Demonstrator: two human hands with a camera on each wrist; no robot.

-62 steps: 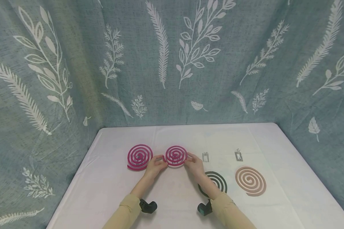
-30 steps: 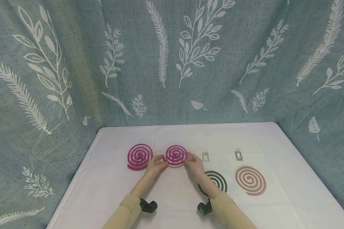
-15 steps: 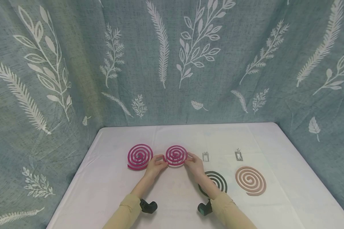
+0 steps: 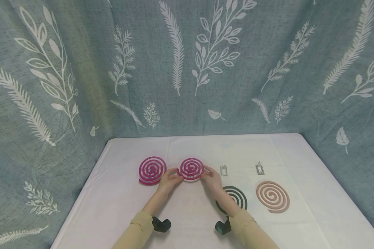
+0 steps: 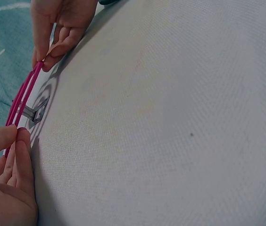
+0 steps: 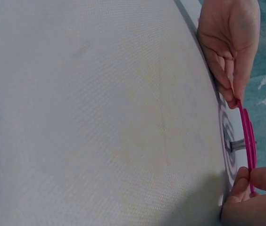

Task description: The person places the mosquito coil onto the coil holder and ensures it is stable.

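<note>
With my left hand (image 4: 168, 181) I pinch the near left edge of a magenta mosquito coil (image 4: 191, 168), thumb against fingers. My right hand (image 4: 212, 179) pinches the same coil at its right edge, so it is grasped from both sides. I have it roughly flat and raised off the table, at about the middle of the space in front of me. Directly below it a small metal coil stand (image 5: 39, 113) sits on the cloth; its upright rises to the coil's middle, and a little tip of it shows on the upper side. The coil's ringed shadow falls around the stand.

Just left of my left hand is a second magenta coil (image 4: 152, 170), with something grey showing through its turns; I cannot tell whether my knuckles touch it. To the right of my right hand lie a small metal stand (image 4: 223, 167) and, farther off, another metal stand (image 4: 259, 166). My right forearm partly covers a dark green coil (image 4: 240, 191); a brown coil (image 4: 271, 195) lies farther right. At each wrist, by my pale yellow sleeves (image 4: 137, 228), is a black device (image 4: 161, 224). White cloth covers the table (image 4: 187, 214), and a blue-green curtain (image 4: 187, 117) with white leaf sprigs hangs behind.
</note>
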